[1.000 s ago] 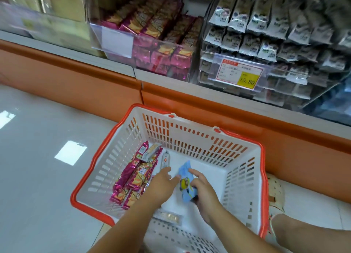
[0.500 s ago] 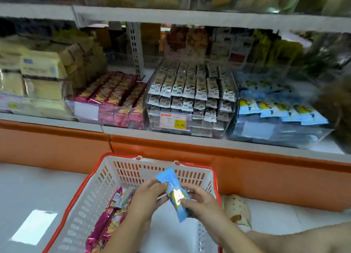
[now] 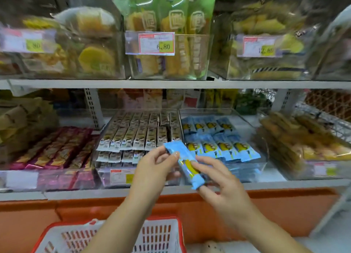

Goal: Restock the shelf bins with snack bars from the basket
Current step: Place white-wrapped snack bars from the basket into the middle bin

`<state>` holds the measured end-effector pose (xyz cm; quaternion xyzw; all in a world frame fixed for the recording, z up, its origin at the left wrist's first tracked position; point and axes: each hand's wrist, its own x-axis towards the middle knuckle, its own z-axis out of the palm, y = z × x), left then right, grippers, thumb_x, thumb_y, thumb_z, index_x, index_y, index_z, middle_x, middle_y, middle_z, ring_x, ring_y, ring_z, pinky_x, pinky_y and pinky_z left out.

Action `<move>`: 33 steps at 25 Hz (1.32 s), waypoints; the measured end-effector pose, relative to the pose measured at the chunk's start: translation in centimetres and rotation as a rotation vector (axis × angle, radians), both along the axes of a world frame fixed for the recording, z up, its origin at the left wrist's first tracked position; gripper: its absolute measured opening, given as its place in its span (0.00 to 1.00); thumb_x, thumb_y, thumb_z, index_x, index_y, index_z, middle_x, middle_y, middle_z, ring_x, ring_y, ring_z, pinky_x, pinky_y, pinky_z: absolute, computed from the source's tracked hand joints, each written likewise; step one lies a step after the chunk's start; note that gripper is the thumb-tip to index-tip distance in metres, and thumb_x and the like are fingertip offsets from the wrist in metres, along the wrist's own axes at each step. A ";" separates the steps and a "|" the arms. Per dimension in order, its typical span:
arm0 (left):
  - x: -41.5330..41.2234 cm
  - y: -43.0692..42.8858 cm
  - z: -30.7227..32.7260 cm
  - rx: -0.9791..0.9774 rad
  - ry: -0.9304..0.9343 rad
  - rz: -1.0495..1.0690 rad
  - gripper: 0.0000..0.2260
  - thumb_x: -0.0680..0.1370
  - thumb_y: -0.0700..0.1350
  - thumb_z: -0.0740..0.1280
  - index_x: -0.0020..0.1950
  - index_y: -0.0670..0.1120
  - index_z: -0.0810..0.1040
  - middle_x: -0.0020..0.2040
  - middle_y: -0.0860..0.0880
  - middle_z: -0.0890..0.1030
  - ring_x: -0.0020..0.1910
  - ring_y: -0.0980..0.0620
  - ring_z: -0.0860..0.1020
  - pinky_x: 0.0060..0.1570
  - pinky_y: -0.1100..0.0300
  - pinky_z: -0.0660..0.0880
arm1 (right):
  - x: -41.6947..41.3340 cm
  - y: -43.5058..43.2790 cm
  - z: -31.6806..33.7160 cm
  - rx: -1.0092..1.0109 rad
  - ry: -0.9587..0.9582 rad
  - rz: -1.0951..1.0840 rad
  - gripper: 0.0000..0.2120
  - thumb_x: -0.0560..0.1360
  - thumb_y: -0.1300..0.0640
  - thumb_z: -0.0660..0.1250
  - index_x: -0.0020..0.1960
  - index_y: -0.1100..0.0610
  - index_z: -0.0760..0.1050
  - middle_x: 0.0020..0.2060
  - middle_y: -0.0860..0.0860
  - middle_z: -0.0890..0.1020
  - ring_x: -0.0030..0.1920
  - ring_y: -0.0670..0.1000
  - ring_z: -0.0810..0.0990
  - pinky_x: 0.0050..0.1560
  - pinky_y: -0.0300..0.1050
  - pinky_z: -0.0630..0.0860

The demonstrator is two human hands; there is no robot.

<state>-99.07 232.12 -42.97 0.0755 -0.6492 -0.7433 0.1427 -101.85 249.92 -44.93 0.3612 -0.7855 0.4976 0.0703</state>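
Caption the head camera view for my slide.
Left hand and right hand hold a blue snack bar at the blue-bar bin.

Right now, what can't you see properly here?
Head view:
- Basket: inside cut off by the bottom edge, hidden by the arms.
- Left price tag: blurred, first digit unreadable.
- Blue bar: left hand and right hand cover part of its print.
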 end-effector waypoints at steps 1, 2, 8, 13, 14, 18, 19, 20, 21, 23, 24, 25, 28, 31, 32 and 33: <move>-1.3 0.6 0.7 -0.057 0.019 0.003 0.13 0.78 0.40 0.67 0.62 0.45 0.77 0.48 0.49 0.85 0.45 0.58 0.83 0.38 0.63 0.79 | -1.6 0.3 0.6 -0.018 0.043 -0.073 0.26 0.74 0.65 0.70 0.61 0.38 0.72 0.63 0.36 0.71 0.63 0.34 0.70 0.59 0.30 0.70; -2.6 0.9 1.1 -0.142 0.035 0.025 0.16 0.78 0.41 0.67 0.66 0.48 0.75 0.51 0.50 0.84 0.47 0.59 0.82 0.42 0.62 0.80 | -3.2 0.6 1.1 -0.036 0.100 -0.150 0.24 0.74 0.66 0.69 0.61 0.41 0.74 0.62 0.38 0.73 0.61 0.35 0.72 0.58 0.29 0.70; -4.1 0.0 -1.1 -0.776 0.029 0.193 0.19 0.79 0.49 0.65 0.71 0.58 0.70 0.62 0.63 0.76 0.56 0.68 0.73 0.53 0.75 0.68 | -11.6 -1.1 1.5 0.311 0.160 -0.400 0.20 0.80 0.58 0.62 0.71 0.57 0.70 0.68 0.51 0.68 0.64 0.51 0.72 0.63 0.40 0.68; -3.0 -0.8 -2.7 -0.906 0.035 0.167 0.21 0.80 0.50 0.63 0.72 0.63 0.64 0.65 0.66 0.69 0.65 0.66 0.67 0.66 0.63 0.68 | -10.4 -3.7 0.0 0.647 0.265 -0.339 0.31 0.78 0.38 0.57 0.76 0.51 0.61 0.71 0.49 0.64 0.70 0.51 0.61 0.70 0.47 0.61; -2.9 -0.8 -2.6 -0.908 0.046 0.162 0.21 0.80 0.49 0.62 0.73 0.63 0.64 0.65 0.67 0.69 0.66 0.66 0.66 0.67 0.63 0.67 | -10.1 -3.5 0.1 0.652 0.277 -0.355 0.31 0.78 0.37 0.56 0.76 0.51 0.59 0.72 0.48 0.63 0.71 0.51 0.59 0.71 0.47 0.60; -0.8 -1.4 -3.3 -0.886 0.076 0.170 0.21 0.80 0.50 0.63 0.71 0.64 0.65 0.64 0.70 0.68 0.64 0.71 0.66 0.65 0.67 0.65 | -6.4 -2.8 0.9 0.176 0.278 -0.359 0.19 0.80 0.47 0.58 0.70 0.49 0.68 0.62 0.41 0.72 0.65 0.43 0.66 0.64 0.36 0.62; 0.2 -1.9 -4.0 -0.862 0.055 0.176 0.20 0.79 0.50 0.63 0.70 0.65 0.66 0.64 0.70 0.70 0.62 0.71 0.68 0.63 0.68 0.67 | -4.9 -3.1 0.5 0.041 0.230 -0.325 0.15 0.80 0.49 0.58 0.66 0.46 0.70 0.57 0.38 0.74 0.60 0.40 0.69 0.60 0.32 0.64; 1.5 -2.7 -5.2 -0.841 0.015 0.174 0.20 0.79 0.50 0.63 0.69 0.65 0.67 0.63 0.69 0.71 0.60 0.70 0.71 0.59 0.70 0.70 | -3.2 -3.9 -0.3 -0.043 0.141 -0.272 0.12 0.79 0.50 0.58 0.62 0.43 0.71 0.53 0.36 0.75 0.56 0.38 0.72 0.56 0.30 0.66; 2.9 -3.7 -6.7 -0.833 -0.045 0.159 0.19 0.79 0.50 0.64 0.68 0.65 0.69 0.62 0.67 0.73 0.56 0.69 0.74 0.55 0.71 0.72 | -1.6 -4.8 -1.5 -0.066 0.024 -0.216 0.11 0.79 0.52 0.58 0.59 0.41 0.72 0.51 0.36 0.75 0.54 0.38 0.74 0.52 0.28 0.67; 6.1 -6.1 -10.8 -0.864 -0.254 0.073 0.18 0.79 0.49 0.64 0.69 0.60 0.71 0.65 0.60 0.74 0.56 0.65 0.75 0.54 0.72 0.72 | 1.0 -7.1 -5.2 0.059 -0.218 -0.105 0.11 0.80 0.56 0.59 0.57 0.42 0.73 0.52 0.39 0.76 0.51 0.37 0.75 0.48 0.24 0.67; 7.9 -7.6 -13.1 -0.885 -0.395 0.007 0.18 0.80 0.48 0.64 0.70 0.57 0.70 0.67 0.57 0.74 0.58 0.61 0.75 0.56 0.70 0.71 | 1.9 -8.4 -7.6 0.173 -0.330 -0.053 0.11 0.80 0.58 0.59 0.58 0.45 0.74 0.53 0.42 0.77 0.49 0.38 0.75 0.47 0.25 0.68; 10.2 -9.1 -15.5 -0.887 -0.550 -0.060 0.19 0.80 0.48 0.64 0.71 0.54 0.70 0.69 0.54 0.72 0.59 0.58 0.75 0.56 0.68 0.70 | 3.1 -9.8 -10.3 0.293 -0.469 -0.008 0.11 0.80 0.59 0.59 0.59 0.49 0.75 0.52 0.46 0.77 0.47 0.43 0.75 0.46 0.30 0.69; 16.4 -12.8 -20.5 -0.822 -0.838 -0.121 0.20 0.80 0.46 0.64 0.72 0.51 0.69 0.71 0.50 0.71 0.55 0.55 0.76 0.51 0.70 0.67 | 6.2 -12.7 -18.4 0.512 -0.977 0.052 0.13 0.80 0.61 0.58 0.62 0.57 0.73 0.41 0.52 0.74 0.41 0.52 0.71 0.42 0.43 0.67; 20.6 -15.3 -24.0 -0.815 -0.951 -0.138 0.19 0.78 0.43 0.64 0.69 0.49 0.72 0.67 0.49 0.75 0.62 0.51 0.74 0.55 0.67 0.65 | 8.6 -14.9 -25.3 0.649 -1.217 0.058 0.15 0.79 0.62 0.60 0.65 0.58 0.73 0.38 0.53 0.72 0.34 0.51 0.69 0.33 0.41 0.63; 21.4 -15.7 -24.9 -0.821 -0.978 -0.149 0.18 0.78 0.42 0.64 0.68 0.49 0.74 0.65 0.48 0.77 0.62 0.50 0.75 0.56 0.65 0.66 | 9.3 -15.6 -27.2 0.709 -1.242 0.076 0.16 0.79 0.62 0.61 0.66 0.58 0.72 0.39 0.54 0.72 0.33 0.51 0.68 0.32 0.40 0.62; 22.0 -16.1 -25.6 -0.811 -1.007 -0.156 0.18 0.77 0.42 0.64 0.67 0.49 0.74 0.65 0.48 0.77 0.62 0.50 0.75 0.57 0.64 0.67 | 10.1 -16.3 -28.9 0.772 -1.258 0.113 0.16 0.79 0.62 0.62 0.66 0.58 0.72 0.40 0.54 0.73 0.32 0.50 0.67 0.31 0.39 0.62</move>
